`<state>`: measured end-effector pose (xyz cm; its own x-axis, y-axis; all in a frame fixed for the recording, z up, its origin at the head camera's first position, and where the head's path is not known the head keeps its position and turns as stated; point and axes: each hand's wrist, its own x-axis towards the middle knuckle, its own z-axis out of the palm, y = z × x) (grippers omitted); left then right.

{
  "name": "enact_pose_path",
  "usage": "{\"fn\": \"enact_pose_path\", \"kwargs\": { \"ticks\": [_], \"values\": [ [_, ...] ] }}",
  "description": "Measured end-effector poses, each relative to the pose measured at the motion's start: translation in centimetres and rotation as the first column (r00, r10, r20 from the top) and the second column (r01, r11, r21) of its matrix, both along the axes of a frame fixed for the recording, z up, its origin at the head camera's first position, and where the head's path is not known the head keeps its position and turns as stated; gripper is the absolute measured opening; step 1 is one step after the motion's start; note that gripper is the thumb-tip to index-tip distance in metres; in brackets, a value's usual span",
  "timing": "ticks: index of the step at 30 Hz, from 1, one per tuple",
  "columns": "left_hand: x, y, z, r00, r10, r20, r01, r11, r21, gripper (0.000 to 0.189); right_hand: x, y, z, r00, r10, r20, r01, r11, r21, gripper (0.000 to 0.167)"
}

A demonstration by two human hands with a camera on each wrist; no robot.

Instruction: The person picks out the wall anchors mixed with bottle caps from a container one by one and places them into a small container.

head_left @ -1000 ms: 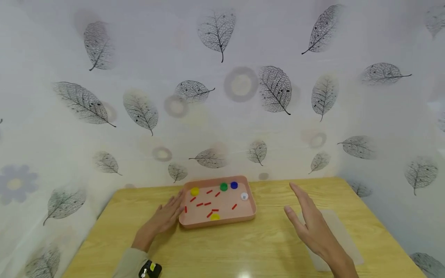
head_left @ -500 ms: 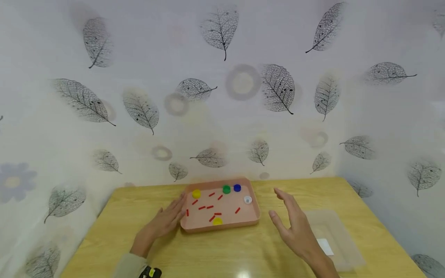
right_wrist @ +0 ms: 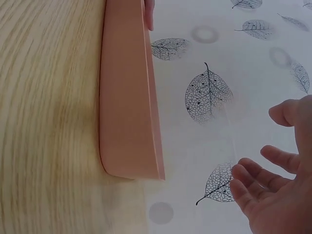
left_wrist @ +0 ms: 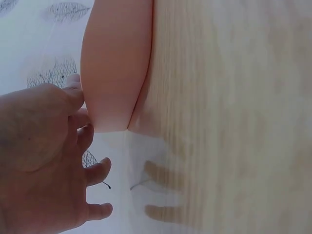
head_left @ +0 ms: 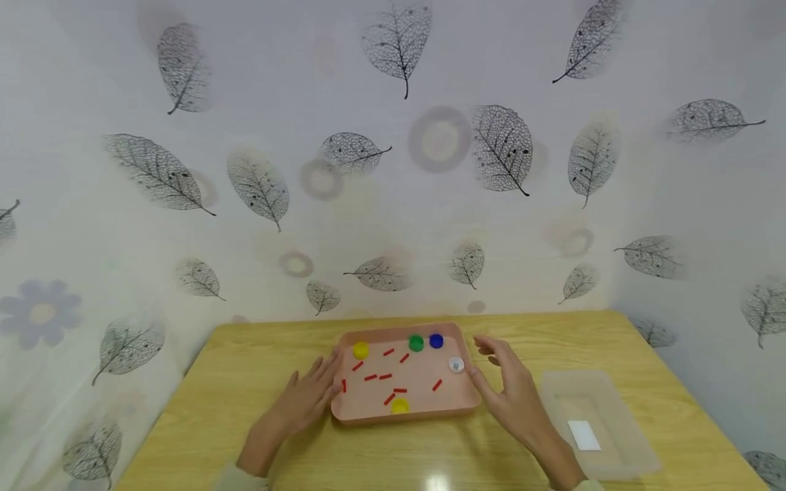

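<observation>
Behind everything: wall (head_left: 381, 225) with grey leaf prints, meeting the back edge of the wood-grain counter (head_left: 368, 457). On counter, toward the back: shallow pink tray (head_left: 424, 404), rounded corners, back rim just short of the wall. Only a narrow wood strip there. In front of the tray, a much wider strip of wood down to the bottom of the head view. Off to the left, plenty of wood out to the counter's left edge.

To the right, well apart from the tray: see-through box (head_left: 628, 436), near the counter's right edge, with a slim margin of wood outside it.

At the tray's left wall: left hand (head_left: 303, 401), fingers spread, tips up at the rim; grip loose, wrapped round nothing. Just beside the right wall, between tray and box: right hand (head_left: 512, 399), grip half open, thumb and forefinger apart, other fingers bent, holding nothing; a gap to the tray in the right wrist view.

Inside the box: white rectangle (head_left: 584, 435). Inside the tray: five round caps, with green (head_left: 416, 343) and blue (head_left: 436, 341) side by side at the back, white (head_left: 456, 365) by the right wall, yellow (head_left: 360, 350) back left, another yellow (head_left: 400, 406) against the front wall. Smallest: nine red sticks (head_left: 385, 376), scattered, mostly left of centre.
</observation>
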<state>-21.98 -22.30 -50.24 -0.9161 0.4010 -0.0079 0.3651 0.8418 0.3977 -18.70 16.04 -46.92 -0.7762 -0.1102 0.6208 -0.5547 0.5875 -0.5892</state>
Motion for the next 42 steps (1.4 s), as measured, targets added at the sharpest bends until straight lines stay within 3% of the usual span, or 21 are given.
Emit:
{"fn": "enact_pose_path", "kwargs": {
  "ticks": [10, 17, 21, 26, 31, 37, 42],
  "values": [
    [2.5, 1.1, -0.2, 0.999, -0.010, -0.037, 0.009, 0.999, -0.037, 0.059, -0.3, -0.9, -0.8, 0.997, 0.015, 0.070, -0.012, 0.999, -0.044, 0.040],
    [4.2, 2.1, 0.2, 0.999, 0.024, 0.033, -0.023, 0.999, -0.046, 0.065, -0.4, -2.0, -1.8, 0.987, 0.027, 0.161, -0.018, 0.998, -0.054, 0.038],
    [4.9, 2.6, 0.6, 0.999, 0.011, 0.040, -0.008, 0.997, -0.075, 0.066, -0.2, -2.2, -2.5, 0.971, 0.028, 0.239, -0.015, 0.998, -0.054, 0.035],
    [5.1, 3.1, 1.1, 0.998, -0.012, 0.054, 0.017, 0.995, -0.096, 0.066, 0.5, -2.0, -3.1, 0.960, 0.019, 0.279, -0.005, 0.999, -0.054, 0.034],
    [5.2, 3.4, 1.3, 0.999, -0.013, 0.035, 0.016, 0.996, -0.087, 0.066, 1.2, -1.7, -3.5, 0.950, -0.029, 0.309, 0.022, 0.999, 0.024, 0.032],
    [4.6, 3.4, 0.6, 1.000, 0.014, -0.024, -0.015, 0.999, -0.044, 0.064, 1.9, -1.6, -3.3, 0.919, -0.081, 0.387, 0.044, 0.994, 0.103, 0.027],
    [4.5, 3.3, 0.0, 0.999, 0.037, 0.015, -0.037, 0.999, -0.018, 0.064, 2.3, -1.6, -3.5, 0.892, -0.130, 0.433, 0.060, 0.983, 0.172, 0.027]
  ]
}}
